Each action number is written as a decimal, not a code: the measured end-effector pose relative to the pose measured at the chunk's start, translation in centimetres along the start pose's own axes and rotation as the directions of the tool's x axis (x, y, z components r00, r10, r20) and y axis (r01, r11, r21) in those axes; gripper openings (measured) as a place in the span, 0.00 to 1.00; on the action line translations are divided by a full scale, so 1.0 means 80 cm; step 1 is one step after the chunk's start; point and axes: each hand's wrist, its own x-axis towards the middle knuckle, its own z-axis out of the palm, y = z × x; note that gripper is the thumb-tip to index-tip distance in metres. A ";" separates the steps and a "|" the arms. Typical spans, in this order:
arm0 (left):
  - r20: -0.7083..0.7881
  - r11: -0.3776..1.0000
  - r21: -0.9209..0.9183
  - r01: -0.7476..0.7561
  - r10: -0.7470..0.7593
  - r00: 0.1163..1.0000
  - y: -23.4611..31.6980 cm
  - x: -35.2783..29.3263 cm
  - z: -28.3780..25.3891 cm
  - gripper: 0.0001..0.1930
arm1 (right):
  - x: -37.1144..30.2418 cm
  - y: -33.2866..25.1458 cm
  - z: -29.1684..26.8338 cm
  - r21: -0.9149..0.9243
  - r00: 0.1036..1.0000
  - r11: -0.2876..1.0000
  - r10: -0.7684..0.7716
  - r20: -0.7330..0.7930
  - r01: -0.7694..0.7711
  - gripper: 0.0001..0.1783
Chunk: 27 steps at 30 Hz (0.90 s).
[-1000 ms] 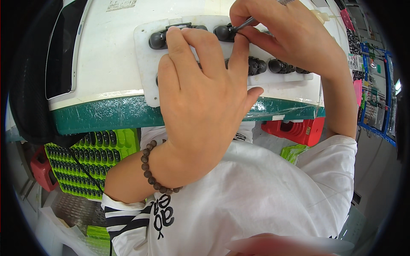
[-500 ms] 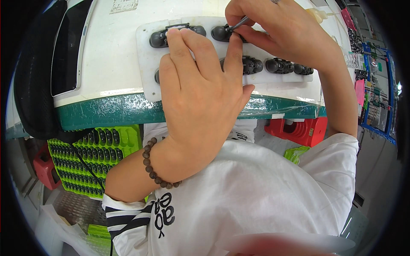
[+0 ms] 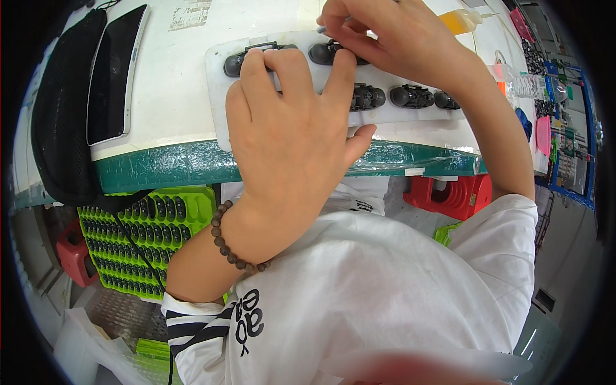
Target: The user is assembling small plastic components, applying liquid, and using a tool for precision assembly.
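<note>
My left hand (image 3: 289, 135) lies over a white fixture plate (image 3: 220, 122), its fingers stretched and spread. Its middle fingertips rest at a black oblong plastic part (image 3: 233, 65) in the back row, and its index fingertip touches a second black part (image 3: 319, 54) to the right. Above that second part, my right hand (image 3: 394, 42) is closed around a thin grey metal tool (image 3: 322, 29); its tip points left, off the part. More black parts, including a rounded one (image 3: 410, 96), sit in the front row, some hidden under my left hand.
On the left are a dark-screened device (image 3: 117, 77) and a black soft case (image 3: 64, 109). A bottle of yellow liquid (image 3: 457, 22) lies at the back right. Below the table's green edge (image 3: 173, 159) are a green tray (image 3: 200, 202) of black parts and a red stool (image 3: 471, 196).
The tool in my right hand has come away from the second black part, its tip now higher and further left. My left hand stays spread on the plate. The whole view has shifted slightly.
</note>
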 end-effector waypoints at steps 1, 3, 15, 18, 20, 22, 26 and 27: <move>0.002 1.000 0.003 -0.002 0.002 1.000 -0.001 0.000 0.000 0.37 | -0.001 0.004 0.004 -0.032 0.994 0.999 -0.033 -0.104 0.029 0.10; -0.011 1.000 0.013 -0.015 0.015 1.000 -0.002 0.001 0.002 0.38 | -0.006 0.026 0.021 -0.071 0.975 0.996 -0.068 -0.211 0.054 0.10; -0.066 0.999 -0.031 0.018 -0.020 0.998 -0.003 -0.011 0.016 0.36 | -0.069 -0.013 0.012 0.201 0.797 0.972 0.213 -0.565 -0.118 0.13; -0.046 1.000 -0.026 0.008 -0.009 0.999 -0.004 -0.009 0.011 0.36 | -0.091 0.015 0.035 0.205 0.764 0.978 0.168 -0.623 -0.048 0.17; -0.034 1.000 -0.028 0.005 -0.006 0.999 -0.005 -0.007 0.010 0.36 | -0.097 0.024 0.044 0.183 0.754 0.983 0.110 -0.648 0.014 0.22; -0.013 1.000 -0.011 0.026 -0.026 1.000 -0.004 -0.004 0.010 0.36 | -0.095 0.021 0.046 0.178 0.790 0.984 0.100 -0.604 0.011 0.17; -0.002 1.000 0.023 0.012 -0.012 1.000 -0.003 0.000 0.000 0.35 | -0.086 0.003 0.026 0.097 0.881 0.994 0.081 -0.465 -0.040 0.18; -0.002 0.999 0.039 0.012 -0.012 1.000 -0.004 -0.002 -0.001 0.35 | -0.072 -0.012 0.015 0.177 0.911 0.974 0.195 -0.364 -0.138 0.14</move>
